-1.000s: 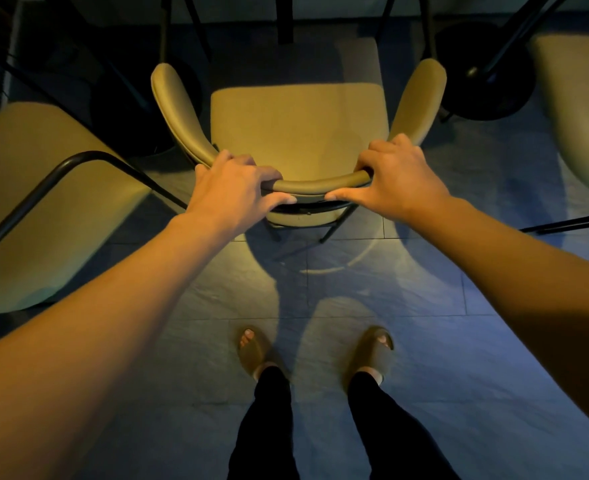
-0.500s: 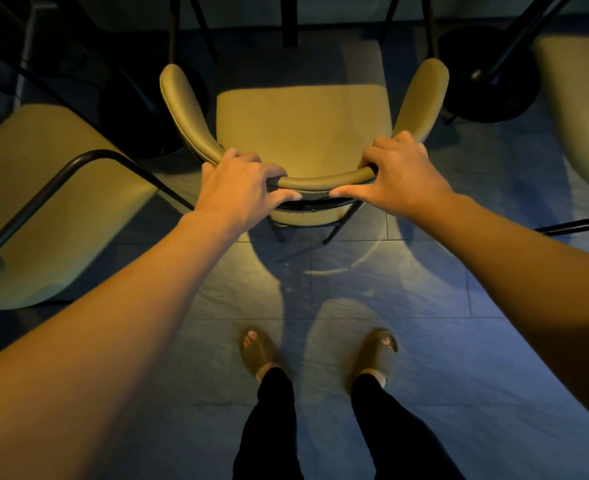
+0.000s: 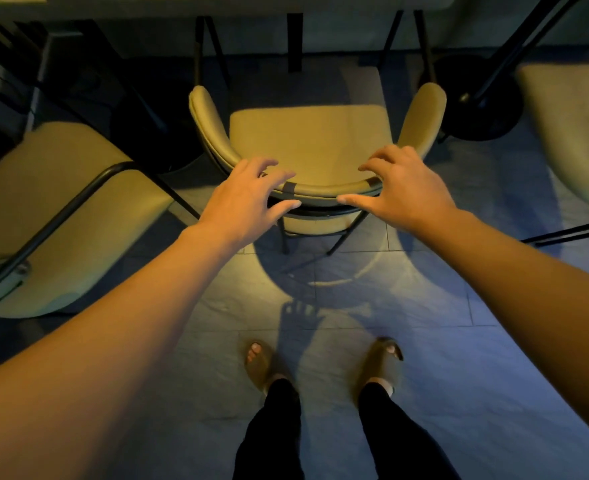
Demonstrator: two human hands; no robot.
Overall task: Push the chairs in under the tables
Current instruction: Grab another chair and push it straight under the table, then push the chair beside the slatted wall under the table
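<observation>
A yellow-green padded chair [image 3: 312,143] with a curved backrest and black legs stands straight ahead, its front pointing at the table [image 3: 251,3] whose edge runs along the top. My left hand [image 3: 244,199] hovers over the left part of the backrest with fingers spread, holding nothing. My right hand [image 3: 402,192] is likewise open above the right part of the backrest, thumb stretched out along the rail. Neither hand grips the chair.
A second padded chair [image 3: 54,209] with a black tube frame stands at the left, a third chair [image 3: 577,133] at the right edge. A round black table base [image 3: 476,105] sits right of the middle chair. My feet [image 3: 321,365] in sandals stand on grey floor tiles.
Both hands were closed around the chair's backrest and have now let go, fingers spread just above it. The view has tilted up, showing the table edge.
</observation>
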